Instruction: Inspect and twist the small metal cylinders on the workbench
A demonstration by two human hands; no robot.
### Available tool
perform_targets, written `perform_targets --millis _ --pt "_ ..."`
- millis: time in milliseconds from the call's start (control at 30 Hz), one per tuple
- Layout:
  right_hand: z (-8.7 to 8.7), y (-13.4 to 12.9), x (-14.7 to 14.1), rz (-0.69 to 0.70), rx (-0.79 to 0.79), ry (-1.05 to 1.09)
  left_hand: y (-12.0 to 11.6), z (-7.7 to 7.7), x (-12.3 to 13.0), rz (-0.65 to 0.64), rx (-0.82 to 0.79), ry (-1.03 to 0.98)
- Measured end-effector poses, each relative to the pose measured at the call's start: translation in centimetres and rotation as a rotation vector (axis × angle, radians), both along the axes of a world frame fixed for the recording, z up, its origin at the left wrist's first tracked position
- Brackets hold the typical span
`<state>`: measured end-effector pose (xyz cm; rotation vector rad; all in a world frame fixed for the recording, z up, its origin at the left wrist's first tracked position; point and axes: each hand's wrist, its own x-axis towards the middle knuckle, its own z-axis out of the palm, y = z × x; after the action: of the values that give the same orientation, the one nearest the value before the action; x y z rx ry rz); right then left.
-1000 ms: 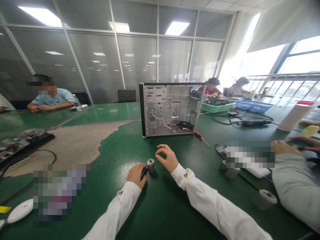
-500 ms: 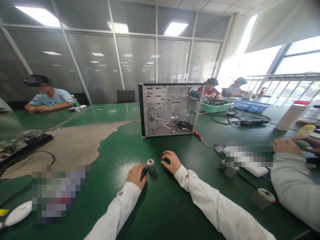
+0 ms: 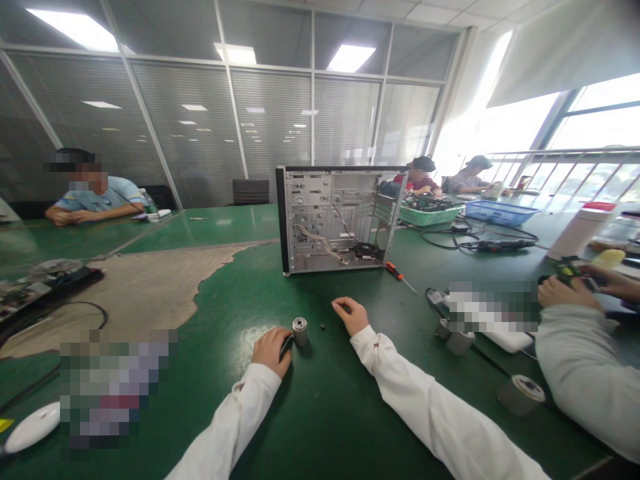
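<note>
My left hand (image 3: 271, 349) is closed around a dark, rounded thing (image 3: 287, 345) that rests against its thumb side; most of it is hidden by the fingers. Touching or just beside it, a small silver metal cylinder (image 3: 300, 332) with a dark hole in its top stands upright on the green table (image 3: 240, 293). My right hand (image 3: 353, 315) is held to the right of the cylinder with thumb and fingertips pinched together; whether anything is between them I cannot see. A tiny dark piece (image 3: 323, 327) lies on the table between the cylinder and my right hand.
Behind my hands stands an open computer case (image 3: 340, 220), with an orange-handled screwdriver (image 3: 395, 271) by its right corner. A co-worker's sleeve (image 3: 580, 353) and more metal cylinders (image 3: 521, 395) are on the right. Green (image 3: 433, 215) and blue baskets (image 3: 500, 212) sit farther back.
My right hand has moved slightly right and its fingers have come together in a pinch. The tiny dark piece now shows on the table. My left hand stays by the cylinder.
</note>
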<state>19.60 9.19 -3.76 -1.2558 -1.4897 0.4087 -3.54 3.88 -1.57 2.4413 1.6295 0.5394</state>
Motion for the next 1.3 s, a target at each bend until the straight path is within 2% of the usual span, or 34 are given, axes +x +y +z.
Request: perform_targets --millis 267,900,1300 --pt "-0.5 0.3 -0.1 0.006 -0.064 0.052 0.2 -0.1 0.0 -0.008 -0.007 0.014" --pt "-1.2 1.0 0.2 0.046 -0.107 0.115 0.2 -0.5 0.0 0.002 0.021 0.017" --pt "-0.5 0.5 0.0 0.062 -0.094 0.114 0.1 -0.2 0.1 0.012 0.007 0.01"
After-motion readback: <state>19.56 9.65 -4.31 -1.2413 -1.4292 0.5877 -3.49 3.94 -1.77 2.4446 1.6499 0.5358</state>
